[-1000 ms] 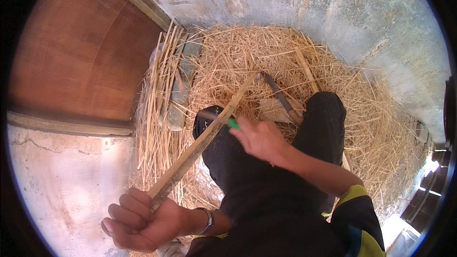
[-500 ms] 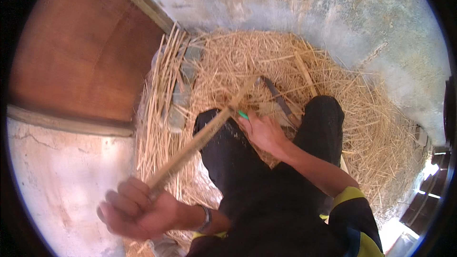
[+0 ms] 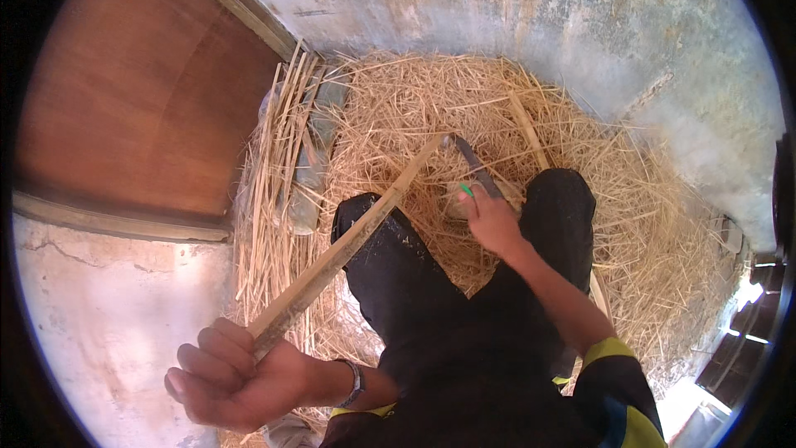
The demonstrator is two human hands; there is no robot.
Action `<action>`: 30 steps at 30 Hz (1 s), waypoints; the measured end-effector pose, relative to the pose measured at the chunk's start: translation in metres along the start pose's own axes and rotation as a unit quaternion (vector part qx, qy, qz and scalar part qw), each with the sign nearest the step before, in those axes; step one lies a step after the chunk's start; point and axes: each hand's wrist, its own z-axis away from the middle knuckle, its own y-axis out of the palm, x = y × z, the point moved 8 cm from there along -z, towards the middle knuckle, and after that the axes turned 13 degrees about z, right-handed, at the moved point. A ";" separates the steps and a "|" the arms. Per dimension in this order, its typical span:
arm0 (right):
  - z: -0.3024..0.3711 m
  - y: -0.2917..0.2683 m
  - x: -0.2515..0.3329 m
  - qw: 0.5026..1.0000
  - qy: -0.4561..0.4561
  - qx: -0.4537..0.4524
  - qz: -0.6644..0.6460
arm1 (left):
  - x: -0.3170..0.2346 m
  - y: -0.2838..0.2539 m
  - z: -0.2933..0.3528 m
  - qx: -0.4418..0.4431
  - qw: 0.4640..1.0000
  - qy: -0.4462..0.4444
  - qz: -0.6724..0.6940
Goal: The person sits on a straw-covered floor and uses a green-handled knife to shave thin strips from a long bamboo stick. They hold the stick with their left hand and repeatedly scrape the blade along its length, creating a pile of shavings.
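Right hand (image 3: 495, 224) shifted rightward, fingers curled around green handle (image 3: 466, 189), left hand (image 3: 228, 373) clenched on pale strip (image 3: 340, 254)

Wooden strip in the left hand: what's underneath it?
Below the wooden strip: the black-trousered left knee and loose straw. Whatever the strip itself and left hand cover can't be seen; contact with the knee is unclear.

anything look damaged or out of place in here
Yes: the left wall is cracked near its top, and the back wall behind the straw is stained and patchy, so both look worn.
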 end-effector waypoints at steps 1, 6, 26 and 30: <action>0.000 -0.013 0.016 0.999 0.016 0.005 -0.043 | -0.002 -0.002 0.000 -0.029 0.999 0.019 -0.022; 0.021 -0.042 0.081 0.976 -0.144 -0.081 -0.142 | 0.002 0.004 0.000 -0.002 1.000 0.004 0.003; -0.077 0.076 -0.120 0.967 0.212 0.076 0.120 | 0.003 0.004 0.002 -0.026 1.000 0.006 -0.006; -0.077 0.105 -0.169 0.926 0.193 -0.002 0.325 | 0.001 0.013 0.011 -0.015 1.000 0.022 -0.013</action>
